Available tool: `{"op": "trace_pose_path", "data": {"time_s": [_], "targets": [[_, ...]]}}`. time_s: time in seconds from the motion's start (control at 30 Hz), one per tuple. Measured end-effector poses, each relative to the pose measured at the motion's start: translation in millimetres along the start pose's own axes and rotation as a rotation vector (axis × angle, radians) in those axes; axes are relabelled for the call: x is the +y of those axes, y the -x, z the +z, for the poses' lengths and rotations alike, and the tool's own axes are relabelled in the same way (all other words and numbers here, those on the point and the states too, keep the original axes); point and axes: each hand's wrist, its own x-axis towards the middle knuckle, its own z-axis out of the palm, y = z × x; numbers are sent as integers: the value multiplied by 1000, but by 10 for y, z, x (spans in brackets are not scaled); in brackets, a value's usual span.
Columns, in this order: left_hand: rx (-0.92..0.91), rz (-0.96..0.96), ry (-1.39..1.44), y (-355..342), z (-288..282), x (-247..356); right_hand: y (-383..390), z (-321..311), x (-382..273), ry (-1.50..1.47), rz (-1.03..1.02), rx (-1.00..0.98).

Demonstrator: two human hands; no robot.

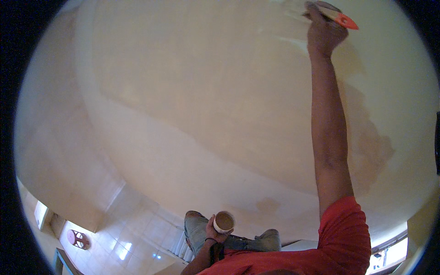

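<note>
High at the upper right, my right hand (pixel 326 40) is closed around a paintbrush (pixel 347 21) with an orange-red handle. It is up against the wall (pixel 201 78), my arm stretched far out; the bristles are blurred and partly hidden by the fingers. A broad beige-tan area covers much of the wall, with paler parts around it and a whitish streak beside the hand. Low down, near my body, my left hand (pixel 214 234) grips a white cup (pixel 224 230) of brownish liquid, held upright.
Far below on the left lies a shiny tiled floor (pixel 133 217) with a pinkish-red stool (pixel 79 239) on it. A bright window (pixel 389 255) shows at the lower right. Near my legs is a pale slatted thing (pixel 183 247).
</note>
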Motion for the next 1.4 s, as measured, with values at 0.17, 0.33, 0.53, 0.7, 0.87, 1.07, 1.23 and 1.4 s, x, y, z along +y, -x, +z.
{"op": "trace_pose_path", "data": {"time_s": [0.17, 0.33, 0.53, 0.7, 0.87, 1.07, 1.23, 1.4], "targets": [[-66, -47, -20, -61, -53, 85, -11, 216, 268, 232, 169, -116], [-68, -10, -26, -78, -89, 3, -272, 35, 73, 43, -31, -17], [-67, -54, 11, -34, -11, 82, -42, 210, 52, 88, 291, -439], [-53, 33, -31, -48, -49, 20, 12, 46, 301, 59, 242, -458], [-6, -11, -35, 34, 84, -20, -343, -79, 146, 63, 28, -188], [-55, 62, -160, 46, 135, 10, -113, 259, -41, 66, 217, -264], [-80, -38, -37, -103, -39, -33, -239, 39, 144, 265, 273, -208], [-35, 31, -79, -62, -8, -58, -231, -566, 305, 125, 163, -38]]}}
